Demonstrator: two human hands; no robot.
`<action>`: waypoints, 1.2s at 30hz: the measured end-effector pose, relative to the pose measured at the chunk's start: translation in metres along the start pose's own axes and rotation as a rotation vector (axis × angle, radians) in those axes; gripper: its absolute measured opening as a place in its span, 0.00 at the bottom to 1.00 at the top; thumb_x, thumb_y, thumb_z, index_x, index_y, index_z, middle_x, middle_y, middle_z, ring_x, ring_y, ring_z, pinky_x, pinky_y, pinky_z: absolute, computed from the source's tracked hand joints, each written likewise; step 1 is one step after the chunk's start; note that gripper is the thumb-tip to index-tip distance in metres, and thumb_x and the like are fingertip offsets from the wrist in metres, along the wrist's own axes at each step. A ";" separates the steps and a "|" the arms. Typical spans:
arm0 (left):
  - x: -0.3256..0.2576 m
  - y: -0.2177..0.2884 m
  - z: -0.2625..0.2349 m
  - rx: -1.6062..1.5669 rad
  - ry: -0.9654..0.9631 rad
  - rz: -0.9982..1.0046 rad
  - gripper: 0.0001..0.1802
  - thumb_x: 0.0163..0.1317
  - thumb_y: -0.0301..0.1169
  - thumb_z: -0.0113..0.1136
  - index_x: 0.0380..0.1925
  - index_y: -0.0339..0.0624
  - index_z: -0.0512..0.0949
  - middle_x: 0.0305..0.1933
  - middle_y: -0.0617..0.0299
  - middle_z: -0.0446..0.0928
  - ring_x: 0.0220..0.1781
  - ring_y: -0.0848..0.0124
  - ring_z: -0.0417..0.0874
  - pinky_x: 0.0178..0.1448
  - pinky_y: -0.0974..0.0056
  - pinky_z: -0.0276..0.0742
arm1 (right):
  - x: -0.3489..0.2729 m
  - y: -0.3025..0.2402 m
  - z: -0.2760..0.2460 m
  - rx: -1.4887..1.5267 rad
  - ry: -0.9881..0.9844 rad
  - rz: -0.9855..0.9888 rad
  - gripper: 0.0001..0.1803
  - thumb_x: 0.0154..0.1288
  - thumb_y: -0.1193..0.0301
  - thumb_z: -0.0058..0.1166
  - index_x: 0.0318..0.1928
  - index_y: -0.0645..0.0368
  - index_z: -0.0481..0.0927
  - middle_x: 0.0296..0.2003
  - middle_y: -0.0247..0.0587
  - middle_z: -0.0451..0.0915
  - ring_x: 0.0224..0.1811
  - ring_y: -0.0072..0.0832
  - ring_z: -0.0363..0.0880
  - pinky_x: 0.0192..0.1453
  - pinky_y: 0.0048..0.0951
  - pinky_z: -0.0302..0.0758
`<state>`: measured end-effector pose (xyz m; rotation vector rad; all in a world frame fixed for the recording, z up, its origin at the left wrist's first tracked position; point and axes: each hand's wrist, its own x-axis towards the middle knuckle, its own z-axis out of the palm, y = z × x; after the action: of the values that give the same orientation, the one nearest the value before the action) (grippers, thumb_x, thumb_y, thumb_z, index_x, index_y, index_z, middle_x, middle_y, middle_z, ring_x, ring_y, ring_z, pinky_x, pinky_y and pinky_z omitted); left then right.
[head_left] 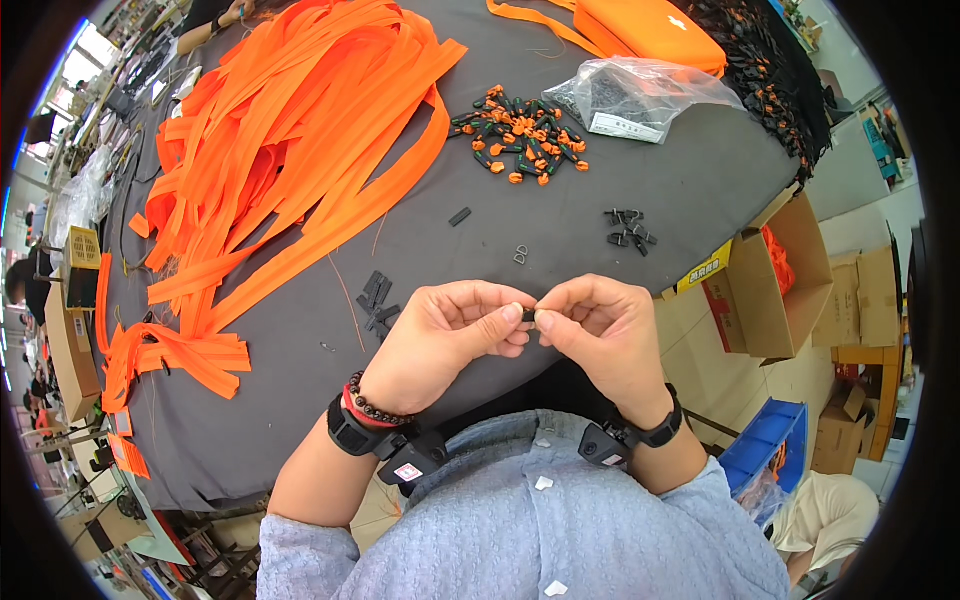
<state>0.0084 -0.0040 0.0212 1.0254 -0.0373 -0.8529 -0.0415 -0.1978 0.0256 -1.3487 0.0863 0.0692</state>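
Close to my body, over the near edge of the grey-covered table, my left hand (455,325) and my right hand (602,325) meet fingertip to fingertip. Both are closed in a pinch on a small black piece (528,315), mostly covered by the fingers. Left of my left hand lies a small pile of black rectangular pieces (376,298). A single black piece (460,216) rests farther out. Two small metal rings (520,255) lie just beyond my fingers. To the right sits a cluster of small black pieces with metal parts (629,231).
Long orange strips (290,140) heap over the table's left. Beyond my hands are orange-and-black zipper pulls (525,135), a clear plastic bag (640,90) and an orange pouch (650,35). A cardboard box (785,290) and a blue crate (765,445) stand right of the table, near another person (830,520).
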 end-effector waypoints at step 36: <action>-0.003 0.002 0.006 0.367 0.150 0.102 0.12 0.65 0.23 0.62 0.46 0.27 0.82 0.39 0.53 0.85 0.40 0.72 0.86 0.48 0.69 0.84 | -0.001 0.012 0.007 -0.225 0.062 -0.121 0.02 0.60 0.81 0.59 0.35 0.66 0.82 0.31 0.35 0.83 0.32 0.16 0.80 0.39 0.20 0.77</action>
<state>0.0047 -0.0062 0.0271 1.4179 -0.1216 -0.6869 -0.0433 -0.1884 0.0157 -1.5782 0.0501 -0.0668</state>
